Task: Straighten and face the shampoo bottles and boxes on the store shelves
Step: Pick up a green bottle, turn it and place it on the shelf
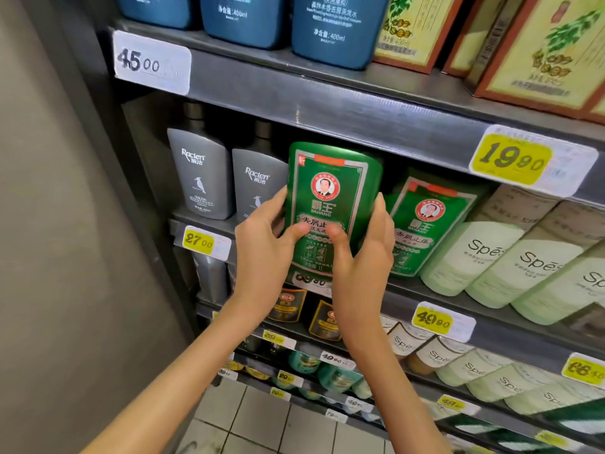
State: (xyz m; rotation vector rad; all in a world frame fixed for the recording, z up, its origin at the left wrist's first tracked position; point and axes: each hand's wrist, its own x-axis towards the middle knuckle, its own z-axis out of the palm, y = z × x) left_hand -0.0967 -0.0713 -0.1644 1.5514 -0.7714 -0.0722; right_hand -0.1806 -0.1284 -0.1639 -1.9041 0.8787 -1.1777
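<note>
Both hands hold one green shampoo bottle (327, 191) upright in front of the middle shelf (406, 298), its label with a round portrait badge facing the camera. The left hand (262, 247) wraps the bottle's left edge, with the thumb lying across the lower part of the label and the fingers curled round behind. The right hand (360, 257) mirrors it on the right edge, thumb on the label and fingers (381, 208) reaching up along the side. So each grip is closed on the bottle, and the two thumbs nearly meet at the label's middle. Whether the bottle's base rests on the shelf cannot be told, as the hands cover it. Just beside it on the right a second green bottle (425, 224) of the same kind leans back at a tilt. On the left stand two grey bottles (201, 178), upright and facing forward. On the far right, pale green bottles (478, 257) lie in a slanting row. On the upper shelf (327, 106) stand dark blue bottles (334, 31) and, to their right, yellow boxes (556, 54). Price tags (514, 158) are fixed along the shelf edges.
</note>
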